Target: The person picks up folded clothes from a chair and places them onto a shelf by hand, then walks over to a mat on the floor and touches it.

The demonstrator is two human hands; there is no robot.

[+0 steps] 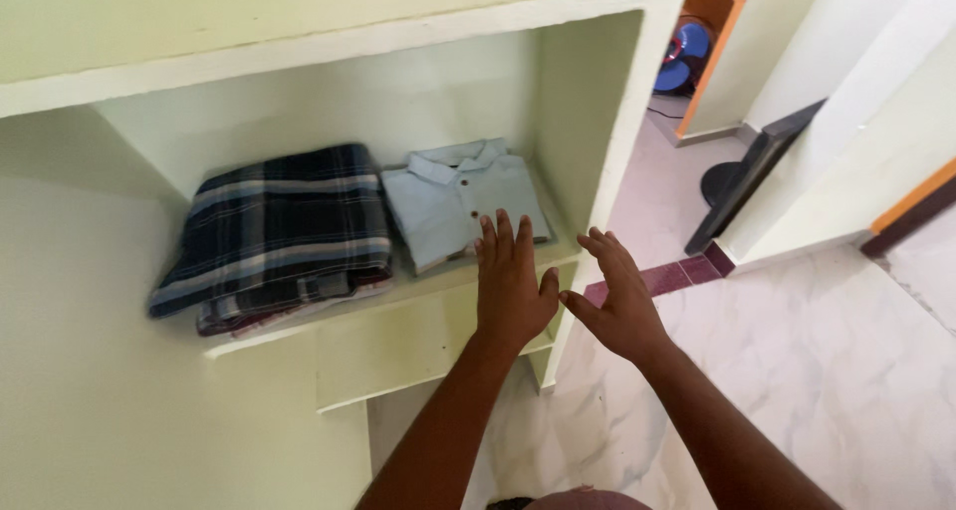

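I held both hands out flat toward the shelf, and neither gripped anything.

1. My left hand (513, 286) was open, fingers straight and slightly spread. Its fingertips (501, 226) lay over the near edge of the folded light blue shirt (460, 196); I could not tell whether they touched the cloth or only hovered above it.
2. My right hand (615, 301) was also open, palm turned inward toward the left hand, thumb close to the left thumb. It was in front of the outer corner of the shelf, clear of the clothing.
3. The light blue shirt lay folded on the pale green shelf (299, 331), directly ahead of the left hand, collar and buttons facing up, its far side near the right-hand wall of the niche.
4. The folded dark blue plaid shirt (279, 231) lay just beside the light blue one, further to the left of my left hand. It rested on top of other folded cloth, whose edges showed beneath it.
5. To the right of my right hand, a white marble floor (797, 371) extended toward a doorway.
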